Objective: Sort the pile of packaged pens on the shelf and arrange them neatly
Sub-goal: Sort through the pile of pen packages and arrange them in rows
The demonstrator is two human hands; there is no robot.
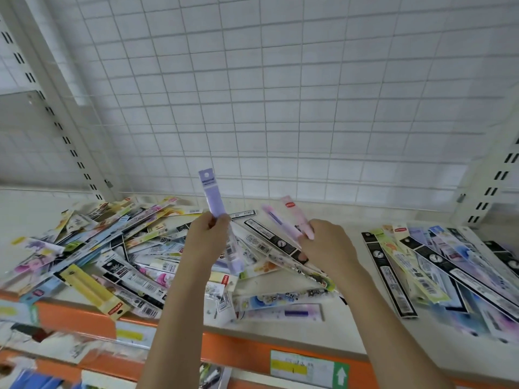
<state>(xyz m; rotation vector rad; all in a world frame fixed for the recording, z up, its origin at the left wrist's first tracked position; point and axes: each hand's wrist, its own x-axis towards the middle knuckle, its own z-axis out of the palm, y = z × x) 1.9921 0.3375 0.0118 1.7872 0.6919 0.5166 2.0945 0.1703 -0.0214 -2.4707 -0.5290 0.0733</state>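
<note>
Looking down through the head camera, you see your left hand [207,237] raised over the shelf [283,287], its fingers [222,220] curled round the middle of a lilac pen pack [211,192] that stands nearly upright, the hang-hole end up and the lower end showing below your palm. Your right hand [325,248] is just beside it, well clear of the left, and its fingers pinch a pink pen pack [295,213] together with a second pinkish pack [273,216] carrying a purple pen; both slant up and away to the left. Below and behind your hands lies the loose pile of packaged pens [112,242], spread over the left and middle of the shelf, the packs crossing each other at all angles. A yellow pack [92,290] lies at the near edge of that pile, overhanging the orange shelf front [236,349]. On the right side of the shelf, apart from the pile, sits a sorted row of packs [438,262] lying roughly parallel, black ones and pale ones side by side. A price label [306,367] with a green arrow is stuck on the orange front below your right forearm. Behind everything rises a white wire grid panel [280,94], flanked by slotted uprights [47,108].
</note>
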